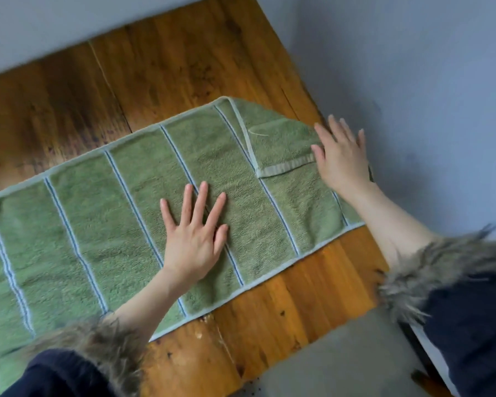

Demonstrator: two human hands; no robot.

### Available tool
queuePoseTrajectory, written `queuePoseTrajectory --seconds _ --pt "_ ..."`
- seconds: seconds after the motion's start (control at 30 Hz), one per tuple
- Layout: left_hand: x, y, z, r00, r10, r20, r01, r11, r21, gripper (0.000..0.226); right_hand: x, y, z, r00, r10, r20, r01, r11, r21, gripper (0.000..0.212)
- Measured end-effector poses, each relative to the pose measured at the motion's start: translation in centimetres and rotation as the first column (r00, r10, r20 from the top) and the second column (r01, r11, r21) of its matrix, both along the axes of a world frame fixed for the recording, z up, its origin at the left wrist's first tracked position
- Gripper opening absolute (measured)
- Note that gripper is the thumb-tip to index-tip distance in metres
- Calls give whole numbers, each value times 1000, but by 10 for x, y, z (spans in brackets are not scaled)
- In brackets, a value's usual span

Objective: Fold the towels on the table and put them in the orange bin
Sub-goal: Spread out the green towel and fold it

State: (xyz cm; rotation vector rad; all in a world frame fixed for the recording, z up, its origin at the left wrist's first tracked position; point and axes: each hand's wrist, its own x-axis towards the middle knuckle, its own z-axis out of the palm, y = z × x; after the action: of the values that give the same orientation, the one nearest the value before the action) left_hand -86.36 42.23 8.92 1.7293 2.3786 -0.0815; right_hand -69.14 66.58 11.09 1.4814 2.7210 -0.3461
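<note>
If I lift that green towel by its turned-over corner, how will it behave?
Probably floppy: the green towel lies flat and its corner has folded over. It likely drapes when lifted. The terry pile should give fingers grip.

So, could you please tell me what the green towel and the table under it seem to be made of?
The green towel looks like looped terry cloth, probably cotton: a fuzzy matte pile with flat woven hems. The table looks like varnished wood: plank seams, dark grain and a slight sheen show.
</note>
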Motion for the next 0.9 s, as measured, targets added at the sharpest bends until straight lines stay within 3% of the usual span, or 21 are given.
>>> queuePoseTrajectory --seconds 0.07,0.2,0.37,0.5,0.57,0.73,0.9 --pt "0 0 1 1000 5 2 -5 1000 -11 57 -2 -11 0 998 24 -51 -22 999 24 55" --pt "1 3 5 1000 10 12 -9 999 -32 58 0 -46 -12 970 242 25 -243 970 -1 54" --pt "3 5 13 994 72 88 -72 997 -2 57 -8 -32 -14 982 146 -117 -136 987 90 36" --pt "13 29 25 969 186 165 -208 970 127 37 -17 -28 -2 950 63 -305 -40 996 80 29" --pt "19 47 30 972 122 203 -163 966 201 37 -9 -32 0 951 55 -304 -36 997 67 31" --pt "42 98 33 959 -227 170 176 947 270 41 42 -41 2 927 -288 -241 301 954 14 41" --pt "41 126 28 969 -144 200 100 971 217 32 90 -49 -1 840 -542 21 534 822 -198 54"
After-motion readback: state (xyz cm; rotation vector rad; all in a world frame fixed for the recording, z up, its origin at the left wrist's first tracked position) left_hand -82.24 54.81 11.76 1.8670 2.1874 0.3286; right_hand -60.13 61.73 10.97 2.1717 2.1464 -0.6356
